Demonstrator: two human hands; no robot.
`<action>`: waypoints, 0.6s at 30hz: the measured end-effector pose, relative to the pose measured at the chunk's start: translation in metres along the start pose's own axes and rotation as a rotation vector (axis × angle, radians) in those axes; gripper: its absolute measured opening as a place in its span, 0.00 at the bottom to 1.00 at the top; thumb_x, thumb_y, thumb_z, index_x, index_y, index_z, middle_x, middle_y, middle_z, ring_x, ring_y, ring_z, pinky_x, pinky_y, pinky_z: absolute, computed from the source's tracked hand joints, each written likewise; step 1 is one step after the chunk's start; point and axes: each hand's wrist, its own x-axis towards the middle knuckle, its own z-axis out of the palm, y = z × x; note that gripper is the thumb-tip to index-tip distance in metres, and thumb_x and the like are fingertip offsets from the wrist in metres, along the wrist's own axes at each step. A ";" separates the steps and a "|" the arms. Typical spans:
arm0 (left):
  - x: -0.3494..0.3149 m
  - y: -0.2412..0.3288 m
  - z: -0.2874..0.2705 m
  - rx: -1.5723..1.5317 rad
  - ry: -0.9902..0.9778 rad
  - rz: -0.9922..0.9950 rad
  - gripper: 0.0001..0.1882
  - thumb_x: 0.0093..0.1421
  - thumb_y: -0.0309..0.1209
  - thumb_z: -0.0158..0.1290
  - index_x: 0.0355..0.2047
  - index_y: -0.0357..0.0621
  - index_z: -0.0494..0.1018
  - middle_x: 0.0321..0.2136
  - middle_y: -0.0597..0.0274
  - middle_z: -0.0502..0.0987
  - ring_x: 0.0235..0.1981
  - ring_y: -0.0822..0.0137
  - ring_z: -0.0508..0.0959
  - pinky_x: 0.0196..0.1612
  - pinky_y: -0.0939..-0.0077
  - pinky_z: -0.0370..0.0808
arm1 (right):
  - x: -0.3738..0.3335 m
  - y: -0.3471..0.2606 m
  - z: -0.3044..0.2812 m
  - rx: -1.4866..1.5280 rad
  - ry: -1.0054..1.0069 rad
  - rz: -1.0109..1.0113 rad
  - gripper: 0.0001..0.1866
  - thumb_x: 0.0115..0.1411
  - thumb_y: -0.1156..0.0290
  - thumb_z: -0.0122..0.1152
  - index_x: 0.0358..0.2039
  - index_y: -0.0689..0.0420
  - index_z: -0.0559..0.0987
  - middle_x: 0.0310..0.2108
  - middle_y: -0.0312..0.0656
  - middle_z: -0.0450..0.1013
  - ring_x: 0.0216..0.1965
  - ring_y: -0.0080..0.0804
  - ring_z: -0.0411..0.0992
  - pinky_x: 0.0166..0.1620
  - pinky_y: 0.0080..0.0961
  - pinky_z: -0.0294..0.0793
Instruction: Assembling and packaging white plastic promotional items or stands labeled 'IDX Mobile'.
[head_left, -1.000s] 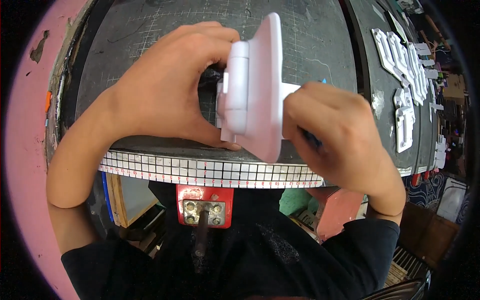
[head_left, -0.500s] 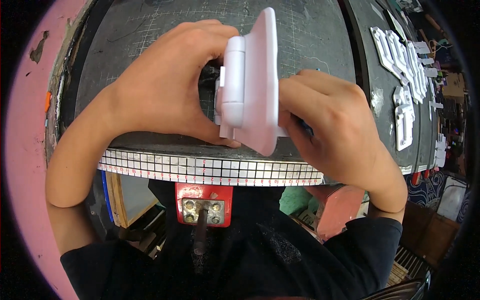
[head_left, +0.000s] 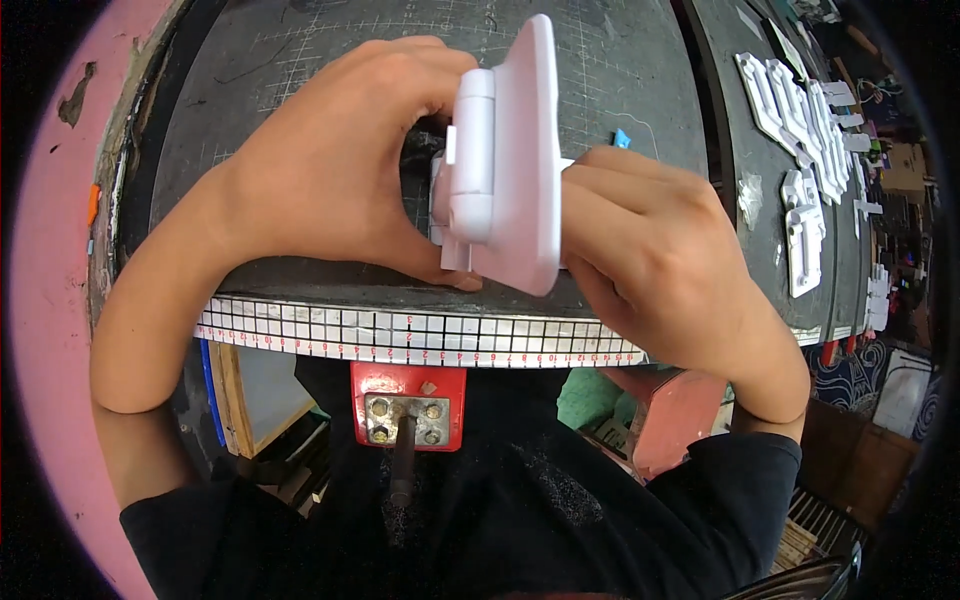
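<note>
A white plastic hinged stand (head_left: 520,170) is held on edge above the dark work mat. It has a flat plate with rounded corners and a thick barrel hinge along its left side. My left hand (head_left: 330,165) is closed around the hinge side, its thumb below and its fingers at the far end. On the plate's other side, my right hand (head_left: 665,245) is curled against it with the fingers pressed together. The plate and knuckles hide what those fingertips grip. A small blue piece (head_left: 622,138) shows just beyond the right knuckles.
Several white plastic stand parts (head_left: 795,115) lie on the right side of the bench. A printed ruler strip (head_left: 420,340) runs along the bench's front edge. Below it is a red metal block (head_left: 375,405) with a rod. A pink wall (head_left: 55,250) borders the left.
The plate has tilted slightly and its lower edge has risen. My right hand has shifted a little and turned, uncovering more of the blue piece. My left hand keeps its hold.
</note>
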 end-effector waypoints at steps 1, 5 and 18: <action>0.000 0.001 0.001 0.000 -0.008 -0.009 0.39 0.27 0.43 0.88 0.40 0.46 0.82 0.38 0.63 0.78 0.42 0.56 0.77 0.48 0.60 0.73 | 0.001 0.000 0.000 0.016 0.018 0.001 0.15 0.46 0.87 0.68 0.35 0.60 0.81 0.28 0.46 0.74 0.32 0.52 0.76 0.35 0.44 0.75; -0.001 0.002 0.002 0.034 0.040 -0.007 0.38 0.26 0.42 0.88 0.39 0.45 0.83 0.37 0.64 0.78 0.42 0.58 0.78 0.48 0.61 0.74 | 0.004 0.002 0.001 0.016 0.027 -0.035 0.16 0.46 0.87 0.69 0.37 0.58 0.81 0.29 0.46 0.75 0.32 0.51 0.77 0.35 0.44 0.76; 0.005 0.009 -0.007 0.016 -0.053 -0.113 0.36 0.29 0.43 0.86 0.40 0.42 0.87 0.38 0.57 0.84 0.43 0.52 0.82 0.48 0.57 0.79 | 0.000 0.007 -0.006 0.136 0.070 0.033 0.12 0.53 0.83 0.69 0.33 0.56 0.76 0.26 0.45 0.74 0.31 0.52 0.78 0.35 0.46 0.76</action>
